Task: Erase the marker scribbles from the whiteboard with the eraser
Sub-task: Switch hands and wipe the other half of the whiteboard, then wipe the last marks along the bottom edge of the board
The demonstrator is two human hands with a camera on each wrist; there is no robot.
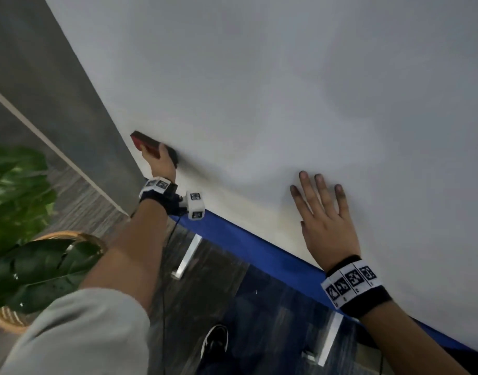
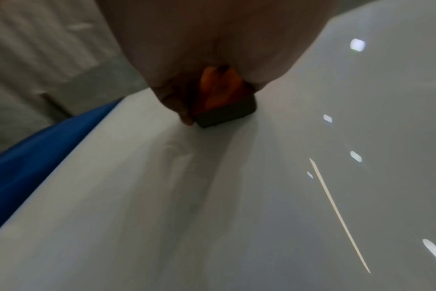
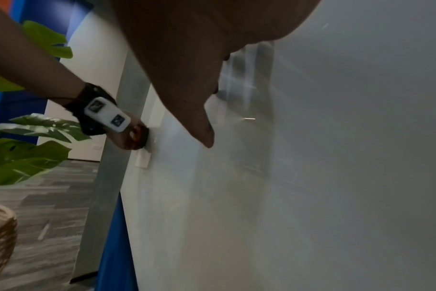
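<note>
A large whiteboard (image 1: 286, 90) fills most of the head view, and I see no marker scribbles on it, only faint grey smears. My left hand (image 1: 158, 161) grips an eraser (image 1: 146, 142) with a red-orange back and dark felt, pressed against the board near its left edge. In the left wrist view the eraser (image 2: 224, 102) shows between my fingers, felt on the board (image 2: 236, 196). My right hand (image 1: 324, 215) lies flat on the board, fingers spread, fingertips smudged dark. The right wrist view shows my right hand (image 3: 202, 102) against the board (image 3: 336, 157) and my left hand (image 3: 132, 137) farther off.
A blue band (image 1: 254, 250) runs along the board's lower edge. A grey wall strip (image 1: 70, 90) borders the board's left side. A leafy plant (image 1: 21, 212) in a woven basket (image 1: 70, 236) stands at the left on the grey floor (image 1: 205, 293). My shoe (image 1: 215, 342) is below.
</note>
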